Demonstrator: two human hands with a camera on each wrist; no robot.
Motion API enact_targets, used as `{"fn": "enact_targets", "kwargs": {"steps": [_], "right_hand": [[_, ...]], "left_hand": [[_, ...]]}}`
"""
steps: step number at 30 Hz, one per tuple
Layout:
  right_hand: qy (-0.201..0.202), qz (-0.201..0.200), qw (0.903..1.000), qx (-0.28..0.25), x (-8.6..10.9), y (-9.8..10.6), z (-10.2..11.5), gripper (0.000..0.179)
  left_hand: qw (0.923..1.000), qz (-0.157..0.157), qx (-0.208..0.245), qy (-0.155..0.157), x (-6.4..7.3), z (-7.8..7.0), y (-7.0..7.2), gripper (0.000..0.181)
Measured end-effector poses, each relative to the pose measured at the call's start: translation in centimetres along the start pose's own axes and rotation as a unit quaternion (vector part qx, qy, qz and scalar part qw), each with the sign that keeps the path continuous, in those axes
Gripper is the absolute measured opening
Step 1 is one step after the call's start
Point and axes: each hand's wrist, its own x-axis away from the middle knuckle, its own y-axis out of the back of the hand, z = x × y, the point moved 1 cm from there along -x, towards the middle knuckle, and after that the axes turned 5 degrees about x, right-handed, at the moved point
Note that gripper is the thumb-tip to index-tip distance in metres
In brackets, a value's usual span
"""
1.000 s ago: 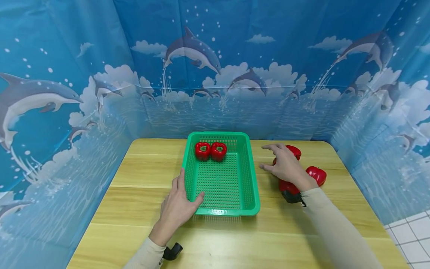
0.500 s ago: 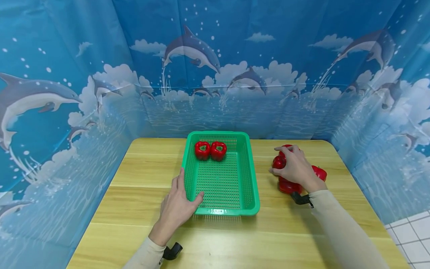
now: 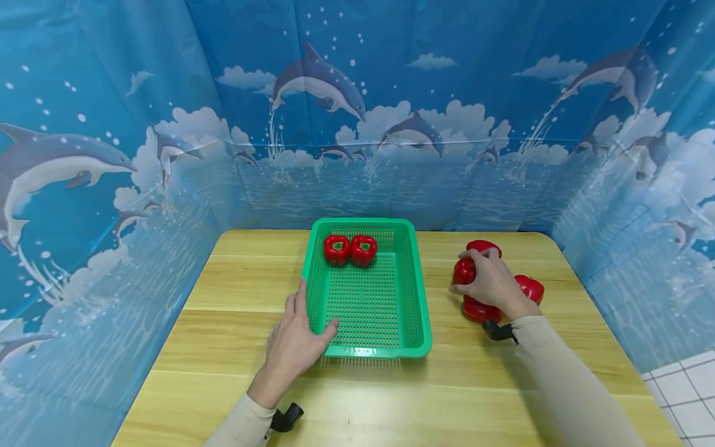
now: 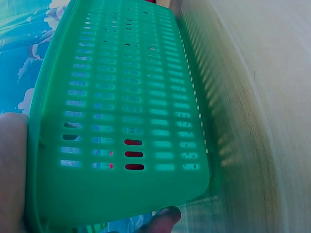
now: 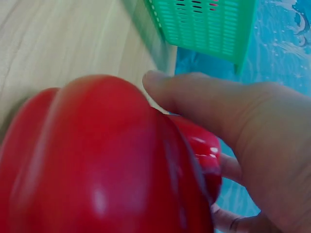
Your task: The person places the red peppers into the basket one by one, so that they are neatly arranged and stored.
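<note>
**Right hand holding a red pepper beside the green basket**

From my end, I'm seeing the right hand (image 3: 491, 282) working to the right of the green basket (image 3: 385, 353). Its thumb and fingers are curving around the middle pepper (image 3: 463, 272), with the gap between them only as wide as that pepper. I can't tell whether the pepper is resting on the wooden table (image 3: 234, 347) or just off it.

On that same side of the basket, the far pepper (image 3: 483, 246) is lying beyond the hand, the near pepper (image 3: 479, 311) is lying below it, and the outer pepper (image 3: 530, 288) is sitting farthest from the basket.

The left hand (image 3: 296, 341) is resting at the basket's near left corner, its fingers stretching straight along the side and its thumb spreading wide over the rim.

Inside, the left basket pepper (image 3: 337, 258) and right basket pepper (image 3: 364, 258) are standing side by side toward the basket's far left corner.
</note>
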Motion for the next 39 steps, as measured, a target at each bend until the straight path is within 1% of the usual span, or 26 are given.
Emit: {"fn": "enact_targets", "kwargs": {"steps": [6, 11, 24, 32, 39], "right_hand": [[-0.009, -0.006, 0.9998, -0.014, -0.1, -0.3, -0.2, 0.082], [-0.006, -0.015, 0.9996, -0.023, 0.0, -0.3, -0.3, 0.079], [-0.008, -0.031, 0.9986, -0.042, 0.2, 0.1, 0.1, 0.079], [0.006, -0.047, 0.9976, -0.050, 0.3, 0.4, 0.8, 0.077], [0.016, -0.064, 0.9964, -0.053, 0.7, 0.5, 1.6, 0.081]], "left_hand": [[1.0000, -0.003, 0.002, -0.001, 0.1, 0.0, 0.0, 0.117], [1.0000, -0.001, 0.004, -0.001, 0.1, -0.1, 0.0, 0.117], [1.0000, 0.001, 0.003, 0.002, 0.1, -0.2, 0.1, 0.116], [1.0000, 0.001, 0.004, 0.001, 0.1, -0.2, 0.1, 0.117], [1.0000, 0.001, 0.003, 0.004, 0.1, -0.1, 0.1, 0.117]]}}
